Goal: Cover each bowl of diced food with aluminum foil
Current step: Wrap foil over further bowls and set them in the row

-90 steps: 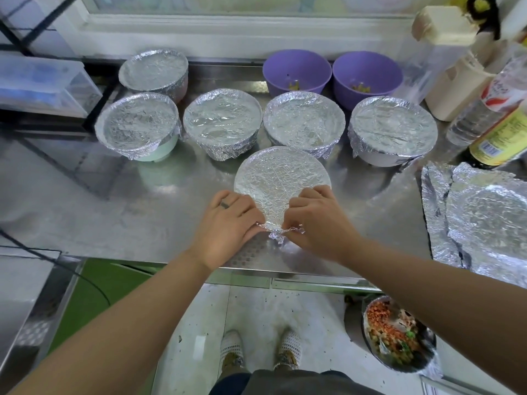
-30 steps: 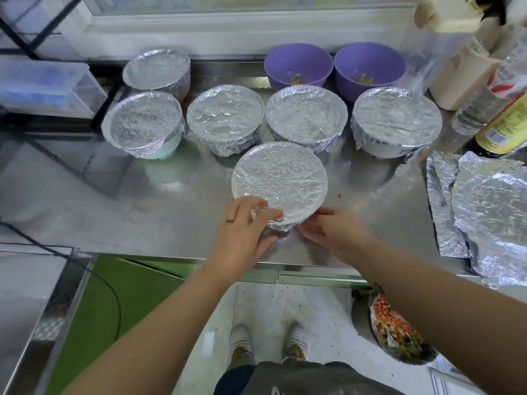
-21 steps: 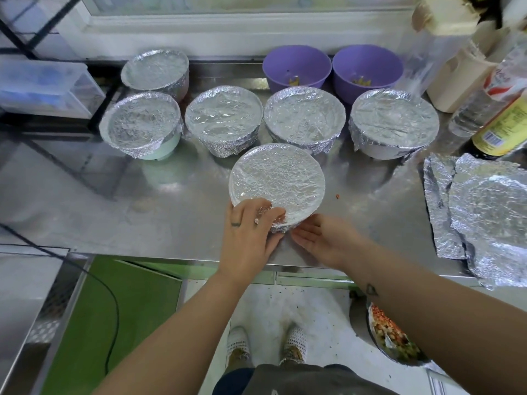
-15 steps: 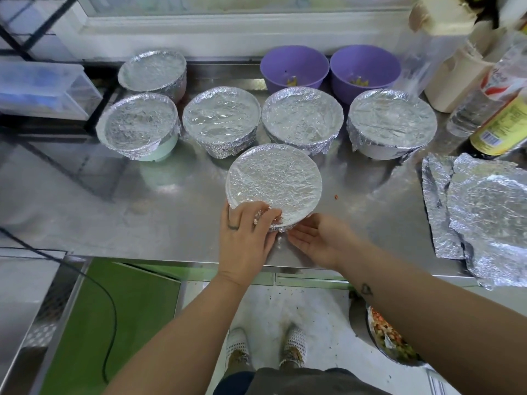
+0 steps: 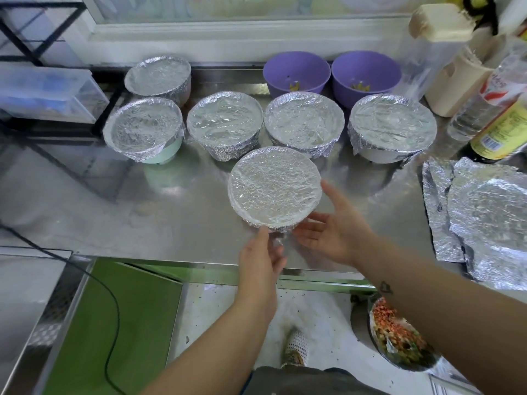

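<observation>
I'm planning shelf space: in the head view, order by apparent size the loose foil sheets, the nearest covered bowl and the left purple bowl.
1. loose foil sheets
2. nearest covered bowl
3. left purple bowl; it stands farther from the camera, so its true size against the covered bowl is unsure.

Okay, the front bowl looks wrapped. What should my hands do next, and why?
Probably reach your right hand to the loose foil sheets: the front bowl looks fully covered, your left hand is open too, and two purple bowls sit uncovered behind.
</observation>
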Demonstrator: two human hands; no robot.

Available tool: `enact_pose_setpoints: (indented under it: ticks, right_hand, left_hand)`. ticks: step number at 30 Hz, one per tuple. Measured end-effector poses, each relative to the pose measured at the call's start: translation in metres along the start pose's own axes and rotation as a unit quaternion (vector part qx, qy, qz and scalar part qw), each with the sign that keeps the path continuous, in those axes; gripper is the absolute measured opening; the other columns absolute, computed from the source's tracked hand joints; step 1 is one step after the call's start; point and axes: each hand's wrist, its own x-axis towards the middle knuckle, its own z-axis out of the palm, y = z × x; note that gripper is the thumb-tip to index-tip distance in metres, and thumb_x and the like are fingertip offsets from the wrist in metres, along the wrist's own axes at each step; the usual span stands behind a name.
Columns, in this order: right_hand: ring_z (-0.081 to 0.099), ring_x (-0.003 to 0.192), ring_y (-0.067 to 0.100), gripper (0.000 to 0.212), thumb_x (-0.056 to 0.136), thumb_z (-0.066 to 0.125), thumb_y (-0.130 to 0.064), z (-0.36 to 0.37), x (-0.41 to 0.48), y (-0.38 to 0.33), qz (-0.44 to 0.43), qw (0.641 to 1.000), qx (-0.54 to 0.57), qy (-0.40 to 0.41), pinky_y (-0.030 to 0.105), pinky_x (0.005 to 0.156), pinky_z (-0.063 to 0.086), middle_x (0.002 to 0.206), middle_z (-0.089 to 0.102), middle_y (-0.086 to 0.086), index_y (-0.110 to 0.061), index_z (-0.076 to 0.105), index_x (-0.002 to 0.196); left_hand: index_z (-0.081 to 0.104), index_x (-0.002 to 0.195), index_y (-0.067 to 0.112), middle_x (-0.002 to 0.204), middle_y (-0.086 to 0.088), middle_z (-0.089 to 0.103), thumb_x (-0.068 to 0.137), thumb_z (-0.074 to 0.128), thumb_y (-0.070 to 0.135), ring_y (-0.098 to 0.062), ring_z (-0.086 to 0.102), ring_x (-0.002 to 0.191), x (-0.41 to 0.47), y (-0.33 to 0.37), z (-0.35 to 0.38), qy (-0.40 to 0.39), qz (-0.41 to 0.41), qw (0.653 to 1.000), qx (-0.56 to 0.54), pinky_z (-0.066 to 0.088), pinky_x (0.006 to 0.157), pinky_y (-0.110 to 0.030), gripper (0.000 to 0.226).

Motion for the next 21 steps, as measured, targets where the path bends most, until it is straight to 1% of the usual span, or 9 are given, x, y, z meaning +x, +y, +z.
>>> enact_pose_setpoints:
  ticks: [2,6,10,13,15,17,18,19,21]
  right_hand:
    - [0.05,0.1,0.031,0.068,0.077,0.077,-0.052,0.01,-0.004,-0.002,-0.009,0.999,-0.04,0.011,0.047,0.106,0.046,0.105,0.049,0.016,-0.002,0.056,0.119]
    - [0.06,0.086,0.029,0.018,0.1,0.057,-0.022,0.025,-0.012,-0.001,-0.031,0.989,-0.137,0.05,0.038,0.093,0.052,0.089,0.059,0.016,-0.006,0.057,0.092]
    - [0.057,0.101,0.031,0.019,0.102,0.046,-0.008,0.028,-0.011,0.0,-0.028,0.985,-0.16,0.061,0.046,0.112,0.042,0.088,0.06,0.016,-0.006,0.054,0.085]
    - [0.056,0.087,0.026,0.015,0.102,0.044,-0.004,0.03,-0.007,0.001,-0.032,0.984,-0.158,0.071,0.045,0.114,0.039,0.085,0.056,0.015,-0.005,0.054,0.09]
    - [0.051,0.075,0.023,0.015,0.102,0.043,-0.003,0.031,-0.006,0.0,-0.029,0.984,-0.16,0.073,0.037,0.097,0.05,0.082,0.052,0.014,-0.006,0.052,0.091]
    - [0.047,0.068,0.022,0.013,0.102,0.046,-0.008,0.031,-0.008,-0.002,-0.035,0.983,-0.17,0.062,0.031,0.069,0.046,0.08,0.048,0.014,-0.008,0.052,0.09]
    - [0.048,0.068,0.021,0.013,0.102,0.05,-0.014,0.03,-0.009,-0.005,-0.045,0.981,-0.179,0.062,0.031,0.065,0.044,0.08,0.05,0.012,-0.009,0.053,0.091]
    - [0.05,0.069,0.02,0.015,0.103,0.052,-0.02,0.029,-0.01,-0.009,-0.064,0.979,-0.179,0.07,0.031,0.064,0.044,0.08,0.053,0.01,-0.01,0.056,0.092]
    - [0.052,0.069,0.018,0.023,0.104,0.051,-0.029,0.028,-0.009,-0.017,-0.119,0.975,-0.167,0.081,0.031,0.064,0.043,0.079,0.059,0.006,-0.012,0.061,0.091]
  left_hand:
    - [0.064,0.119,0.008,0.105,-0.007,0.063,0.098,0.061,0.044,-0.02,0.06,0.094,0.006,0.008,0.013,-0.03,-0.097,0.99,-0.1,0.049,0.099,-0.036,0.041]
    - [0.057,0.134,0.006,0.123,-0.014,0.063,0.103,0.056,0.035,-0.024,0.061,0.105,0.02,0.019,0.03,-0.044,-0.119,0.978,-0.168,0.045,0.106,-0.038,0.043]
    - [0.051,0.138,0.0,0.127,-0.025,0.064,0.105,0.046,0.011,-0.039,0.065,0.114,0.034,0.028,0.035,-0.039,-0.116,0.97,-0.212,0.052,0.103,-0.047,0.036]
    - [0.049,0.138,-0.004,0.126,-0.029,0.063,0.098,0.041,-0.003,-0.045,0.064,0.113,0.038,0.033,0.038,-0.037,-0.116,0.966,-0.226,0.054,0.095,-0.056,0.041]
    - [0.049,0.139,-0.003,0.126,-0.03,0.062,0.094,0.037,-0.009,-0.047,0.063,0.111,0.04,0.036,0.039,-0.034,-0.116,0.965,-0.233,0.057,0.085,-0.058,0.047]
    - [0.049,0.141,-0.001,0.128,-0.029,0.062,0.091,0.033,-0.012,-0.047,0.063,0.111,0.044,0.038,0.038,-0.025,-0.12,0.965,-0.231,0.061,0.07,-0.056,0.053]
    - [0.049,0.141,0.0,0.129,-0.028,0.061,0.092,0.031,-0.013,-0.046,0.063,0.112,0.044,0.039,0.036,-0.02,-0.126,0.966,-0.226,0.062,0.063,-0.054,0.054]
    - [0.048,0.141,0.0,0.131,-0.028,0.061,0.093,0.03,-0.013,-0.045,0.062,0.114,0.042,0.041,0.034,-0.017,-0.133,0.967,-0.218,0.062,0.063,-0.052,0.054]
    - [0.048,0.139,-0.002,0.133,-0.026,0.059,0.096,0.027,-0.012,-0.043,0.059,0.12,0.033,0.048,0.024,-0.019,-0.146,0.972,-0.181,0.059,0.085,-0.053,0.049]
